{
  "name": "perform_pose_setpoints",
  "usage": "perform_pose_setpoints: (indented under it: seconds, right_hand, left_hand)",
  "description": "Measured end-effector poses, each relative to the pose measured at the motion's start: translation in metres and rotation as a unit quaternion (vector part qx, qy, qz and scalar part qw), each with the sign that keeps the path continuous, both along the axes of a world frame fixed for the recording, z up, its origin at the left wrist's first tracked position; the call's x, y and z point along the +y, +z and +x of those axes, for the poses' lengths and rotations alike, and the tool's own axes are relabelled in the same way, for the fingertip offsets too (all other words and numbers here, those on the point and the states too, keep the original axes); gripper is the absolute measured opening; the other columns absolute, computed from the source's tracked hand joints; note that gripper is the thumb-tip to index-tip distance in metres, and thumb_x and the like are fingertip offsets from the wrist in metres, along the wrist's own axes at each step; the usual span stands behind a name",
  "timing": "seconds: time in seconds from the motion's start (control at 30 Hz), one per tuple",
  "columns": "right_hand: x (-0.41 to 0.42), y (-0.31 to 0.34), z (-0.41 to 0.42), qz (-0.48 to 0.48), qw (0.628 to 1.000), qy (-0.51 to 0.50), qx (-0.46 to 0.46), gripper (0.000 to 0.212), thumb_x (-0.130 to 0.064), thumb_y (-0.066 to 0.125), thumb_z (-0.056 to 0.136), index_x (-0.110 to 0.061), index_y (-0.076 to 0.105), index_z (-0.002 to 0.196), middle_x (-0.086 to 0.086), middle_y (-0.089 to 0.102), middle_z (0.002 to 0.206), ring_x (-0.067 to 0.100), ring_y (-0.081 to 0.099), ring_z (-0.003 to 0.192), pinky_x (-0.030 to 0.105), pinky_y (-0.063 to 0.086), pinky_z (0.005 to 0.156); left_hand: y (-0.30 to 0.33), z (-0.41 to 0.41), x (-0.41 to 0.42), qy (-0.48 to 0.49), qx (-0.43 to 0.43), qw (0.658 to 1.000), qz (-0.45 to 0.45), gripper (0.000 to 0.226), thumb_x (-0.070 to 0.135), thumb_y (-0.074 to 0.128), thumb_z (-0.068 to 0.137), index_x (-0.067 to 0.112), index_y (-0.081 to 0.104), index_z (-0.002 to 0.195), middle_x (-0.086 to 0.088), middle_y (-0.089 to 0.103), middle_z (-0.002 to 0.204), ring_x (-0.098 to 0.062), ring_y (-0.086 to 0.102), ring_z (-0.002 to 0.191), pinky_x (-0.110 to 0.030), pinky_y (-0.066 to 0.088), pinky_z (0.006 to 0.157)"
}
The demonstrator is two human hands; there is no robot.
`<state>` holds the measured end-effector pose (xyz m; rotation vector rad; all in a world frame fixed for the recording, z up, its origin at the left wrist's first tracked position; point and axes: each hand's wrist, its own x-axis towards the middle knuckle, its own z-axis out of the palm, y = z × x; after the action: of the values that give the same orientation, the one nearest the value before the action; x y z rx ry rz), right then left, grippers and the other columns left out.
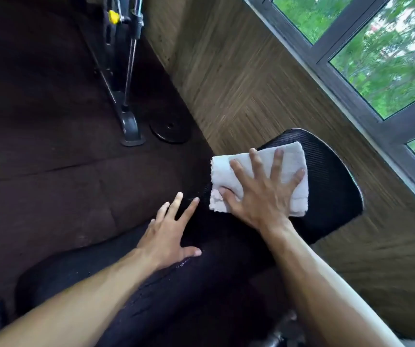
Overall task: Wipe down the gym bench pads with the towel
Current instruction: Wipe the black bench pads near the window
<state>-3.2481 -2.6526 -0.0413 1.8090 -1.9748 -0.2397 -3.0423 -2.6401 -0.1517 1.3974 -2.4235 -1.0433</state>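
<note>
White towel (259, 177) under flat right hand (261, 194) near pad (331, 186) edge; left hand (168, 234) flat beside.

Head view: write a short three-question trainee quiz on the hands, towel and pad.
1. True or false: the right hand presses flat on the folded white cloth towel.
2. What does the left hand rest on? A) round black weight plate B) black textured bench pad C) window frame
3. Fill in: the towel lies near the pad's ___ end.

Key: 1 true; 2 B; 3 far
</note>
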Motion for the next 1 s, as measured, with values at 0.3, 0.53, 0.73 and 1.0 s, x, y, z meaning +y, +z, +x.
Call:
perform_pose_setpoints:
  seconds: [0.3, 0.53, 0.73, 1.0]
  right_hand:
    - [0.032, -0.008, 0.002, 0.009, 1.0, 0.005, 0.005, 0.074, -0.084, 0.039, 0.082, -0.046, 0.046, 0.146, -0.002, 0.028, 0.166, 0.047, 0.005, 0.154, 0.085, 0.007, 0.101]
    - [0.004, -0.005, 0.012, 0.027, 1.0, 0.003, -0.002, 0.07, -0.08, 0.041, 0.083, -0.042, 0.05, 0.141, 0.001, 0.032, 0.163, 0.048, 0.002, 0.153, 0.086, 0.002, 0.103]
    - [0.064, -0.018, 0.01, 0.039, 0.997, 0.058, 0.021, 0.073, -0.079, 0.045, 0.084, -0.04, 0.052, 0.145, 0.003, 0.038, 0.161, 0.047, 0.015, 0.152, 0.084, 0.014, 0.102]
    - [-0.006, -0.024, 0.029, 0.039, 0.999, 0.024, 0.018, 0.068, -0.081, 0.037, 0.085, -0.043, 0.053, 0.139, 0.0, 0.038, 0.161, 0.049, 0.01, 0.152, 0.085, 0.003, 0.101]
  left_hand:
    - [-0.003, 0.003, 0.0, 0.008, 0.023, 1.0, 0.004, 0.122, 0.064, 0.074, 0.072, 0.052, -0.021, 0.147, 0.012, -0.027, 0.16, -0.025, -0.005, 0.151, -0.054, 0.03, 0.115]
    - [-0.011, 0.004, 0.004, 0.017, 0.032, 0.999, 0.001, 0.125, 0.07, 0.07, 0.072, 0.037, -0.019, 0.153, 0.013, -0.027, 0.16, -0.02, -0.009, 0.152, -0.05, 0.028, 0.117]
    - [-0.012, 0.007, 0.01, 0.021, 0.019, 1.0, -0.001, 0.122, 0.067, 0.069, 0.076, 0.039, -0.024, 0.151, 0.01, -0.034, 0.158, -0.022, -0.014, 0.151, -0.046, 0.022, 0.12]
    - [-0.021, 0.018, 0.01, 0.018, 0.011, 0.999, 0.028, 0.121, 0.069, 0.068, 0.075, 0.049, -0.026, 0.147, 0.016, -0.037, 0.155, -0.02, -0.016, 0.151, -0.05, 0.026, 0.118]
